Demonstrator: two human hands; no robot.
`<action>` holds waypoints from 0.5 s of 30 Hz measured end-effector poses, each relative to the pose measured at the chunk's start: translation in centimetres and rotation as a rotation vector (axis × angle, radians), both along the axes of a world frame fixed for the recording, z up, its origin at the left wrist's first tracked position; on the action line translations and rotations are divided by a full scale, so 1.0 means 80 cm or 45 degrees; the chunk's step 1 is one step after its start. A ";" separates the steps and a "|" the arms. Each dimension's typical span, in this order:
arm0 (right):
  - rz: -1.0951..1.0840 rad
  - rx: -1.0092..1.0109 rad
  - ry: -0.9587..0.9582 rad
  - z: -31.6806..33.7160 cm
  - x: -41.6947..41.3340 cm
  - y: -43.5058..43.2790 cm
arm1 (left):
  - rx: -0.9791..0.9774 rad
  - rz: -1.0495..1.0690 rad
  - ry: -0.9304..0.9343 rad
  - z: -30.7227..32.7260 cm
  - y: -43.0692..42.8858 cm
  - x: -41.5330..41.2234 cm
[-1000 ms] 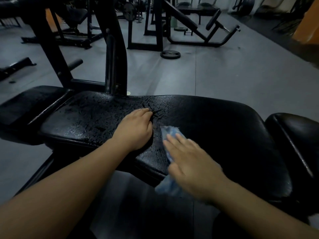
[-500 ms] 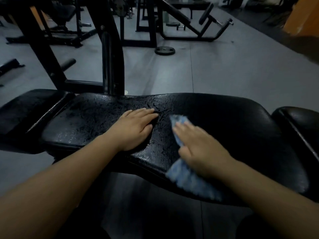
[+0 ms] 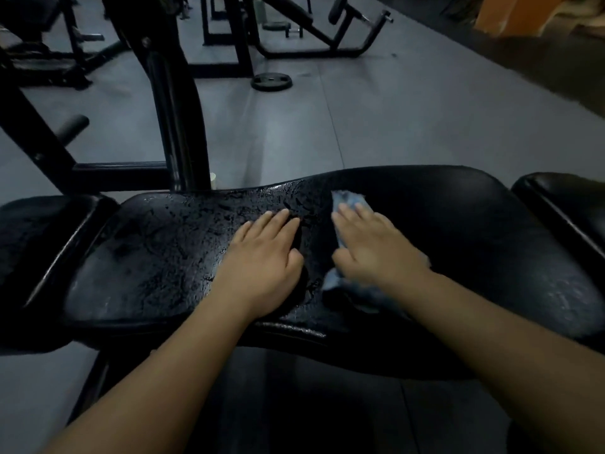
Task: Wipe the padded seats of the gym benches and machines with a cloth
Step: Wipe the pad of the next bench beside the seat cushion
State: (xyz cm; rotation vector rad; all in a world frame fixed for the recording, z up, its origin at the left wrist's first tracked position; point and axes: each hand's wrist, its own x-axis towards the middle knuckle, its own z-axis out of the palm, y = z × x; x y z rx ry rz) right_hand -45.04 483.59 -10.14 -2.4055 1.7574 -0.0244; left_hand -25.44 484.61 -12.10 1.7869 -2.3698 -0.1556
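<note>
A black padded bench seat (image 3: 163,257) stretches across the view, its left half wet and beaded with droplets, its right half smoother. My left hand (image 3: 262,260) rests flat on the pad near its middle, fingers straight and holding nothing. Just to its right, my right hand (image 3: 373,247) presses a light blue cloth (image 3: 348,199) flat against the pad with straight fingers. The cloth sticks out beyond the fingertips and again below the wrist; the rest is hidden under the hand.
A second black pad (image 3: 563,204) adjoins on the right, another (image 3: 36,231) on the left. Behind the bench rise black machine uprights (image 3: 176,119). A weight plate (image 3: 271,81) lies on the grey floor, with more machines (image 3: 314,31) further back.
My right hand has pushed the cloth away from the near edge, up across the pad. My left hand's fingers have straightened and it stays in place. The camera has tilted down.
</note>
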 end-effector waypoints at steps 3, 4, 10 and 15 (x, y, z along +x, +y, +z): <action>0.190 -0.041 -0.022 -0.005 0.031 0.034 | -0.027 -0.018 -0.008 0.001 0.002 0.005; 0.269 -0.017 -0.045 -0.005 0.028 0.055 | -0.027 -0.027 -0.014 0.000 0.003 0.006; 0.171 0.053 -0.096 0.003 -0.006 0.025 | -0.036 -0.046 -0.057 -0.004 0.005 0.010; 0.162 -0.046 -0.075 -0.006 0.040 0.007 | -0.064 -0.064 -0.018 -0.008 0.006 0.010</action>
